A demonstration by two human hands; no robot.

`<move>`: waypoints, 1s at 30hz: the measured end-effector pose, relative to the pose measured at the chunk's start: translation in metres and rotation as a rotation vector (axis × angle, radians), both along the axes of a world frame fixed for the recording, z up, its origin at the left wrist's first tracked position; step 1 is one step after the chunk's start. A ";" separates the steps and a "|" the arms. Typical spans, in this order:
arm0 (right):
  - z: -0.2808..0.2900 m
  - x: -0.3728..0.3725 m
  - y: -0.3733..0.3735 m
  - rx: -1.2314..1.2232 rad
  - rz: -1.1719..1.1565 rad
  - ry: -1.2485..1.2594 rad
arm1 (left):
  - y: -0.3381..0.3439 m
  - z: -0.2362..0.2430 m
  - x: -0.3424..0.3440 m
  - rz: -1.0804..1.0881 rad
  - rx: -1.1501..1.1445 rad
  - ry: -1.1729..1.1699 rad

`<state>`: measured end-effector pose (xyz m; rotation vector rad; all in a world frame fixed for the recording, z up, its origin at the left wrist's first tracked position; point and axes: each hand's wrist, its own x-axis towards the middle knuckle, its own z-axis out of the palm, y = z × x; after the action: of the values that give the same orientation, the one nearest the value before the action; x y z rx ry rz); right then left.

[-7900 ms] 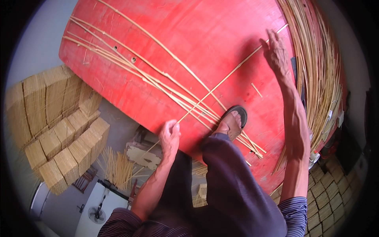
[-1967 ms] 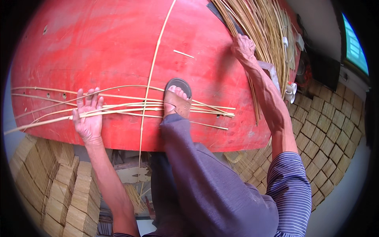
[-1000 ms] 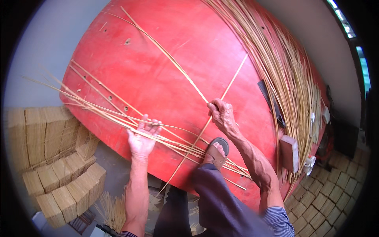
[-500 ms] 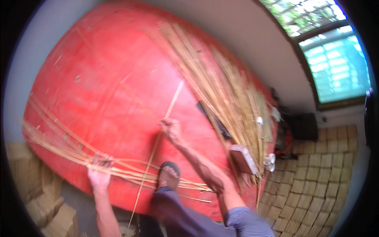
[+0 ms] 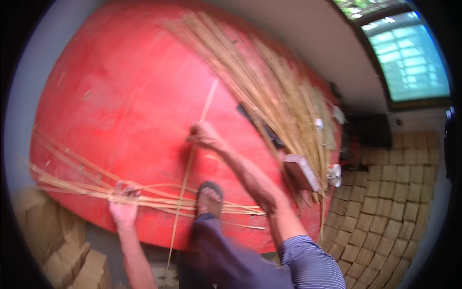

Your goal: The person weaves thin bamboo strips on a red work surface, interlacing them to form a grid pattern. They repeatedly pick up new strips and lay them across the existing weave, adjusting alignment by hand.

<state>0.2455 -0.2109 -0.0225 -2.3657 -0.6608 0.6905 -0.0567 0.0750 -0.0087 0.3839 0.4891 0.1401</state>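
My left hand is palm up at the lower left of the red board, with several pale bamboo strips across it and its fingers curled among them. My right hand, blurred, is closed above the middle of the board, over a long crossing strip; what its fingers hold is unclear. My sandalled foot presses on the strips near where they cross.
A bundle of strips lies along the board's right side, with a dark flat piece and a block on it. Stacked tan blocks stand lower left and right. A window is at upper right.
My left hand has left the crossing strip for the bunch of strips. My right hand has moved from the board's right side to its middle. The view has swung, showing more window.
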 end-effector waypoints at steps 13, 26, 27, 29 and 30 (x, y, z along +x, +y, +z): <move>0.056 -0.127 0.103 0.198 0.587 -0.173 | -0.006 0.028 0.018 -0.095 -0.008 -0.218; 0.038 -0.053 0.080 0.031 0.427 -0.387 | -0.006 -0.022 -0.025 0.345 0.506 0.464; 0.029 -0.045 0.080 0.052 0.439 -0.446 | -0.012 -0.023 -0.032 0.359 0.450 0.498; 0.020 -0.033 0.082 -0.024 0.519 -0.449 | -0.025 -0.026 -0.050 0.367 0.340 0.564; 0.017 -0.029 0.083 -0.062 0.558 -0.451 | -0.034 -0.027 -0.056 0.362 0.287 0.595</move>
<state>0.2167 -0.1284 -0.0054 -2.4208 -1.5498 0.3905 -0.1132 0.0405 -0.0360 0.6193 1.1327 0.4562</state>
